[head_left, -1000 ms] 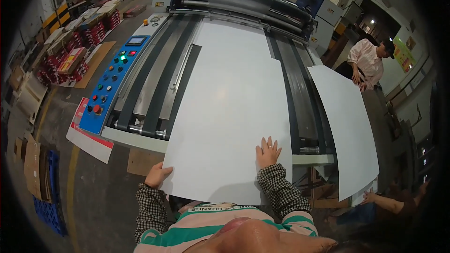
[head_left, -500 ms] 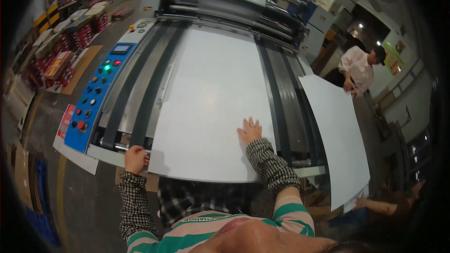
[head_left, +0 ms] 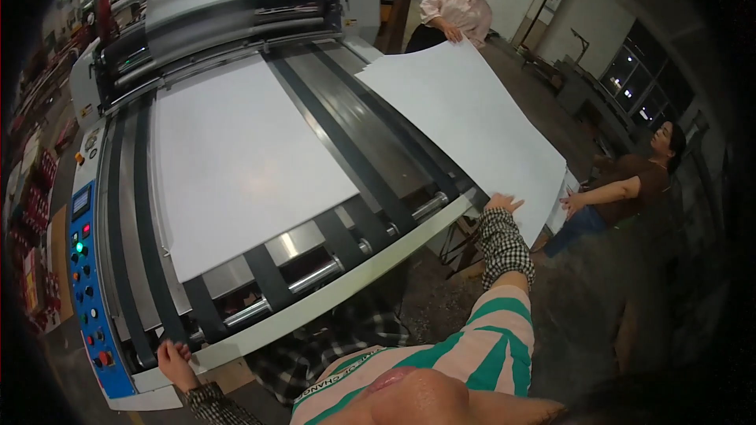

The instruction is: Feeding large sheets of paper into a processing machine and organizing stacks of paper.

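Dim grey workshop floor (head_left: 567,299) around me

Flat on dark conveyor belts (head_left: 268,277) lies one large white rectangular sheet (head_left: 252,157)! My left bare hand (head_left: 175,362), fingers curled, is at the pale front rail (head_left: 339,291); my right bare hand (head_left: 502,203), fingers apart, is by the big white sheets (head_left: 472,118) alongside – whether either grips, I can't tell

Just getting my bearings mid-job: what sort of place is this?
Probably a print-finishing or paper-processing workshop. It shows in the large roller machine with its blue control panel, the white sheet lying on it, and more large sheets alongside.
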Demonstrator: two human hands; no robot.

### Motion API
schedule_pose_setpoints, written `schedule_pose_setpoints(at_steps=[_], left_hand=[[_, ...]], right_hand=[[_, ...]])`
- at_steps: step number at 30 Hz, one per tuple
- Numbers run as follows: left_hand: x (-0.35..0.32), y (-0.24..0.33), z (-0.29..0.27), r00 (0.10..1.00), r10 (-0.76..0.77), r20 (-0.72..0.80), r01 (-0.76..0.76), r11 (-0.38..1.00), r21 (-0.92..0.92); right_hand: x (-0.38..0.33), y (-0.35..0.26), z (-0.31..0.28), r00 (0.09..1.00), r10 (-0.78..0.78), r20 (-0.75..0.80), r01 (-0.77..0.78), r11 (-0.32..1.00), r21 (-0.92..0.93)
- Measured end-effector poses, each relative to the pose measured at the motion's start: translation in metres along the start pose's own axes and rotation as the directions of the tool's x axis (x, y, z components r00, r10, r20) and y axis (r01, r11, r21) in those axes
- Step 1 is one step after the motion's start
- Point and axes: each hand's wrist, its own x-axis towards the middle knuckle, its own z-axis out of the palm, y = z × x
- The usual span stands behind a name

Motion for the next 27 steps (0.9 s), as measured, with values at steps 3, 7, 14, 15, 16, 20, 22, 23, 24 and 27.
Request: schedule_pose_setpoints(at_steps=[3, 7, 14, 15, 16, 20, 22, 23, 24, 27], left_hand=[[-0.01, 0.021, 0.017, 0.978, -0.01, 0.21, 0.001, 0.999, 0.046], [-0.069, 0.023, 0.143, 0.848, -0.073, 0.525, 0.027, 0.995, 0.095], [-0.137, -0.013, 0.192, 0.602, -0.181, 0.778, -0.399, 0.775, 0.49], [-0.133, -0.014, 0.176, 0.634, -0.182, 0.751, -0.38, 0.773, 0.508], [-0.126, -0.015, 0.157, 0.672, -0.254, 0.696, -0.101, 0.899, 0.426], [-0.11, -0.006, 0.096, 0.829, -0.319, 0.46, 0.233, 0.944, 0.234], [-0.105, -0.003, 0.084, 0.875, -0.279, 0.395, 0.253, 0.96, 0.117], [-0.106, -0.004, 0.066, 0.896, -0.279, 0.345, 0.256, 0.96, 0.112], [-0.108, -0.004, 0.052, 0.9, -0.305, 0.312, 0.284, 0.952, 0.113], [-0.118, -0.005, 0.031, 0.884, -0.345, 0.314, 0.315, 0.938, 0.143]], right_hand=[[-0.057, -0.092, -0.13, 0.697, -0.367, 0.616, 0.232, 0.928, 0.29], [-0.136, -0.154, -0.213, 0.506, -0.811, 0.293, 0.484, 0.548, 0.682], [-0.314, -0.234, -0.321, 0.74, -0.651, -0.167, 0.061, -0.183, 0.981], [-0.328, -0.229, -0.343, 0.673, -0.709, -0.211, 0.035, -0.254, 0.966], [-0.332, -0.226, -0.348, 0.615, -0.718, -0.324, 0.02, -0.397, 0.917], [-0.294, -0.226, -0.312, 0.617, -0.7, -0.359, 0.192, -0.308, 0.932], [-0.264, -0.225, -0.257, 0.759, -0.546, -0.355, 0.416, -0.013, 0.909], [-0.261, -0.213, -0.261, 0.684, -0.722, -0.107, 0.34, 0.186, 0.922], [-0.257, -0.2, -0.272, 0.632, -0.774, -0.037, 0.374, 0.263, 0.889], [-0.252, -0.179, -0.275, 0.515, -0.855, 0.052, 0.443, 0.318, 0.838]])
